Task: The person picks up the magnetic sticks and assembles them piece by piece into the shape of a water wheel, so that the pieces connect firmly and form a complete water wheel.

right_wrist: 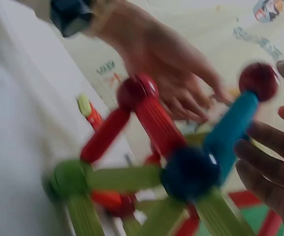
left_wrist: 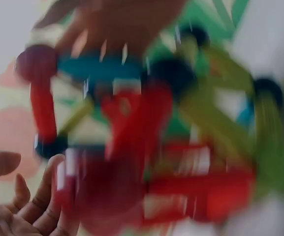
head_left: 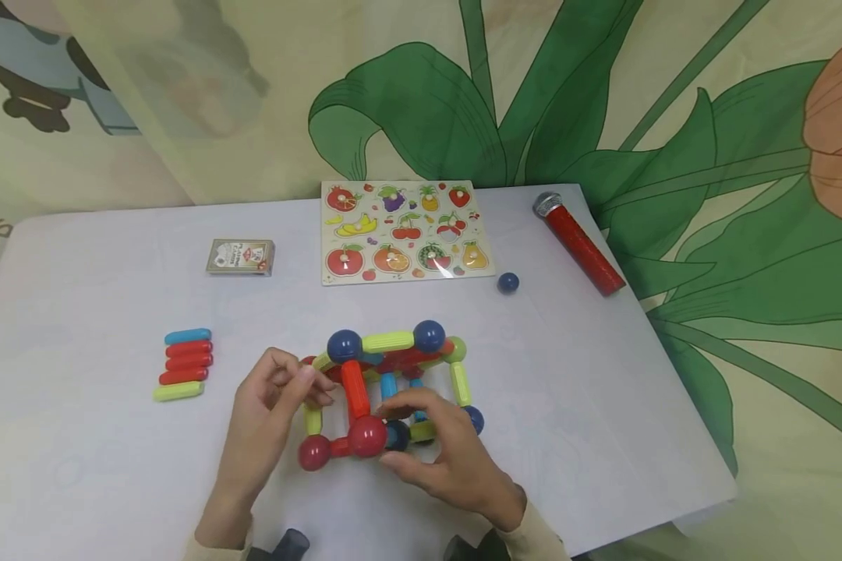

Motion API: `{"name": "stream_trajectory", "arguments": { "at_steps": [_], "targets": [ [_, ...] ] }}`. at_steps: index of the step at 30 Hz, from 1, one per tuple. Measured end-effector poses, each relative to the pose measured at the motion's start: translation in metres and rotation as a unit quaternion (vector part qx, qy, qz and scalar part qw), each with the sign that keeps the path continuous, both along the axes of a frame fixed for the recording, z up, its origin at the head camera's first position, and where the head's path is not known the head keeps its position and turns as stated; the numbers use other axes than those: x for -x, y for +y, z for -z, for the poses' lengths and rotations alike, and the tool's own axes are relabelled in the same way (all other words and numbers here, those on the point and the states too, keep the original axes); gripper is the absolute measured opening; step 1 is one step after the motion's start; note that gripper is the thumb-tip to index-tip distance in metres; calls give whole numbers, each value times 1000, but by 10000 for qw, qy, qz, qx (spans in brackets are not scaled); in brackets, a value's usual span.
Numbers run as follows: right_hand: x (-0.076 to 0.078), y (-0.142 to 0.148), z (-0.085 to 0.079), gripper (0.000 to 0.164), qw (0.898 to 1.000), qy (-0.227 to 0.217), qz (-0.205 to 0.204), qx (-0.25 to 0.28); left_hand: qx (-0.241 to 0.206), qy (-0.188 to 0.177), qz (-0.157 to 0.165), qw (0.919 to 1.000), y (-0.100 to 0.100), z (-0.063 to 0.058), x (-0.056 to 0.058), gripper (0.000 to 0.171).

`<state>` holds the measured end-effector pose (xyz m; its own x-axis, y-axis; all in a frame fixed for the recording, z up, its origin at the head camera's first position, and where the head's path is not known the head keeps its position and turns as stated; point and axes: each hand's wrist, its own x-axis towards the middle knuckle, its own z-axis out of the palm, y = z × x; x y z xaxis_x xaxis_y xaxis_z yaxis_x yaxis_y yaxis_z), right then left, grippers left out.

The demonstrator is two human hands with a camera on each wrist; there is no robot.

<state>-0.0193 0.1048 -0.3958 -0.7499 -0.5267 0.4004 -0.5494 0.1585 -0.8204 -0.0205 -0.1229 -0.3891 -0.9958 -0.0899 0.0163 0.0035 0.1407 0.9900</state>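
Note:
A frame of magnetic sticks and balls (head_left: 355, 389) stands near the front of the white table, with red, blue and yellow-green sticks joined by red, dark blue and green balls. At its left side, my left hand (head_left: 263, 425) has loosely bent fingers, with the fingertips beside the upper left sticks. My right hand (head_left: 452, 452) is at the front, thumb and fingers spread apart about a dark blue ball (head_left: 397, 435) and close to a large red ball (head_left: 368, 436). In the right wrist view its fingertips (right_wrist: 245, 147) reach the blue stick (right_wrist: 233, 125). Both wrist views are blurred.
Left of the frame lies a row of loose sticks (head_left: 188, 365), blue, red and yellow-green. Farther back are a playing-card box (head_left: 240, 258), a fruit puzzle board (head_left: 372, 248), a loose dark blue ball (head_left: 508, 283) and a red glittery tube (head_left: 584, 251) with a silver end.

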Motion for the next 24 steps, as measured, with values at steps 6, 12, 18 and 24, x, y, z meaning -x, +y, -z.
{"name": "stream_trajectory", "arguments": {
  "at_steps": [6, 12, 18, 24],
  "targets": [
    [15, 33, 12, 32, 9907, 604, 1165, 356, 2344, 754, -1269, 9609, -63, 24, -5, 16],
    [26, 69, 26, 25, 9630, 515, 2638, -170, 4144, -106, -1352, 8999, -127, 51, -11, 32],
    [30, 81, 39, 22, 9432, 451, 3244, -552, 4563, -759, -530, 8850, -149, 66, -12, 37],
    [26, 69, 22, 18, 9425, 378, 3268, -586, 4789, -1043, -364, 8709, -148, 67, -9, 40]
  ]
}}
